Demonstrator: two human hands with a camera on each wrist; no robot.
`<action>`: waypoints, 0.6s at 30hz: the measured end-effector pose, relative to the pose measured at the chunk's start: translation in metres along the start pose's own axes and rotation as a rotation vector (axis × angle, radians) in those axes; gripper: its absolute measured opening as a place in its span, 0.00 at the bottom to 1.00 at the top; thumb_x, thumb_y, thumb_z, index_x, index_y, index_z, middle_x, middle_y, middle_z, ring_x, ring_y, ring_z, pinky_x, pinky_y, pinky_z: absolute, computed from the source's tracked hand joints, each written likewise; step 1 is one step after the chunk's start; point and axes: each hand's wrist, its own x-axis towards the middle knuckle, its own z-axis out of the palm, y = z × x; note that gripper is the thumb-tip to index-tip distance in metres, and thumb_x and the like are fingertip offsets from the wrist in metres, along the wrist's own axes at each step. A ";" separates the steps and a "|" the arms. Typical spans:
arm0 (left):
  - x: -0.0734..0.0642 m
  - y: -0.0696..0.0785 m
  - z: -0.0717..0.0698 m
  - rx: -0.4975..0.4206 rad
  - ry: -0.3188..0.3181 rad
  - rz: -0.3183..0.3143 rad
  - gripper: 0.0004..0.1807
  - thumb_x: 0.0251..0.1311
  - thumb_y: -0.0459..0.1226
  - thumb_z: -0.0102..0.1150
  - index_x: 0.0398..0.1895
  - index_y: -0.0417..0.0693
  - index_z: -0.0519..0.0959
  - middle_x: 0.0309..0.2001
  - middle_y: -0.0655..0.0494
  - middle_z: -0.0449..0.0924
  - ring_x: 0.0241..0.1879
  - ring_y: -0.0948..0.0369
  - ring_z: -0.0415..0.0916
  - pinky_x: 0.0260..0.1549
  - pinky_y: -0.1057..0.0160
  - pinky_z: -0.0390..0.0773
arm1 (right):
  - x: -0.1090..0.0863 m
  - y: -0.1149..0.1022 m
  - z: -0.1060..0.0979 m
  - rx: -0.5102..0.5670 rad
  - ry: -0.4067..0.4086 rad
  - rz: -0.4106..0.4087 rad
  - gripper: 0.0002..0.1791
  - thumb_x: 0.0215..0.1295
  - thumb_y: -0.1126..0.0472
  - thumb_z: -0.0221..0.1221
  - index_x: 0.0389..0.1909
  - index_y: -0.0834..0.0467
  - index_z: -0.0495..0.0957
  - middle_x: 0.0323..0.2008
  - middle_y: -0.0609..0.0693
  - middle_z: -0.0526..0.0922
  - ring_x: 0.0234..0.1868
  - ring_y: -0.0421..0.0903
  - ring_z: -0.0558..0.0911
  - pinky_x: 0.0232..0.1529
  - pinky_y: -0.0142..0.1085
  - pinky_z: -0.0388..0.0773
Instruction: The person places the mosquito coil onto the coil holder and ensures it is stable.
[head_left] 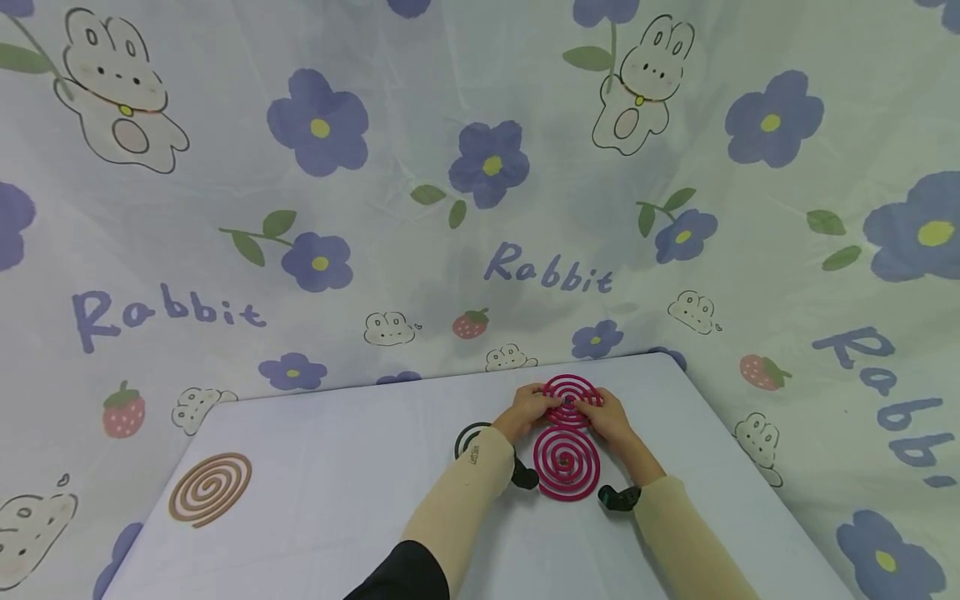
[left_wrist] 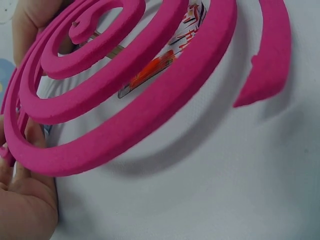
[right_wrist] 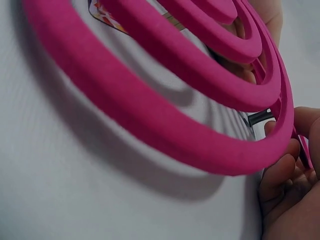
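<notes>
My left hand (head_left: pixel 527 406) and right hand (head_left: pixel 609 414) hold the left and right sides of the rear pink mosquito coil (head_left: pixel 570 385), thumbs reaching over its face. A second pink mosquito coil (left_wrist: pixel 145 116) is just in front of it, between the forearms. In both wrist views this nearer coil is raised off the white table, casting a curved shadow. Under it lies a flat red-and-white printed piece (left_wrist: pixel 155 70), partly hidden by the rings. A short black piece (right_wrist: pixel 260 117) shows beside the right fingers; its kind is unclear.
A dark green coil (head_left: pixel 459 437) lies left of the pink ones, mostly covered by my left forearm. Far to the left, a tan coil (head_left: pixel 212 490) rests on the white table (head_left: pixel 337 483). A rabbit-and-flower printed curtain (head_left: pixel 420 275) hangs behind the table's back edge.
</notes>
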 end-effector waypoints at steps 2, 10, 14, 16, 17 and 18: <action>0.000 0.000 0.000 0.005 0.002 0.004 0.18 0.60 0.35 0.65 0.53 0.44 0.77 0.40 0.52 0.79 0.33 0.61 0.76 0.33 0.66 0.79 | 0.000 0.000 0.000 0.001 0.001 0.002 0.24 0.66 0.55 0.60 0.57 0.63 0.69 0.37 0.54 0.77 0.23 0.41 0.70 0.22 0.31 0.70; -0.002 0.001 0.001 0.018 0.021 0.013 0.18 0.60 0.35 0.65 0.54 0.43 0.77 0.41 0.51 0.79 0.34 0.61 0.76 0.34 0.65 0.79 | 0.001 -0.001 -0.001 -0.007 0.003 0.010 0.23 0.66 0.55 0.61 0.57 0.63 0.69 0.36 0.54 0.77 0.21 0.41 0.70 0.22 0.31 0.69; 0.000 0.000 0.000 0.011 0.011 0.008 0.19 0.60 0.35 0.65 0.54 0.42 0.77 0.41 0.51 0.79 0.34 0.61 0.76 0.33 0.66 0.79 | 0.001 0.000 -0.001 -0.004 0.003 0.013 0.23 0.66 0.55 0.61 0.56 0.63 0.69 0.35 0.53 0.77 0.21 0.41 0.70 0.22 0.31 0.70; 0.001 0.000 0.000 0.006 0.009 0.008 0.19 0.60 0.35 0.65 0.55 0.42 0.77 0.41 0.51 0.79 0.34 0.61 0.76 0.33 0.66 0.79 | 0.001 0.001 0.000 -0.003 0.003 0.007 0.24 0.66 0.55 0.60 0.57 0.63 0.69 0.35 0.54 0.77 0.22 0.41 0.70 0.22 0.31 0.70; 0.001 0.000 0.000 0.003 0.007 0.008 0.20 0.60 0.35 0.65 0.55 0.42 0.76 0.41 0.51 0.79 0.34 0.61 0.76 0.33 0.66 0.79 | 0.001 0.001 0.000 -0.002 0.004 0.004 0.24 0.66 0.55 0.60 0.57 0.63 0.69 0.35 0.54 0.77 0.22 0.41 0.70 0.22 0.31 0.70; 0.001 0.000 0.000 0.002 0.007 0.010 0.20 0.60 0.35 0.65 0.55 0.42 0.76 0.41 0.51 0.79 0.34 0.61 0.77 0.33 0.65 0.79 | 0.001 0.001 0.000 -0.001 0.004 0.001 0.24 0.66 0.55 0.60 0.57 0.64 0.69 0.35 0.54 0.77 0.22 0.41 0.70 0.22 0.31 0.70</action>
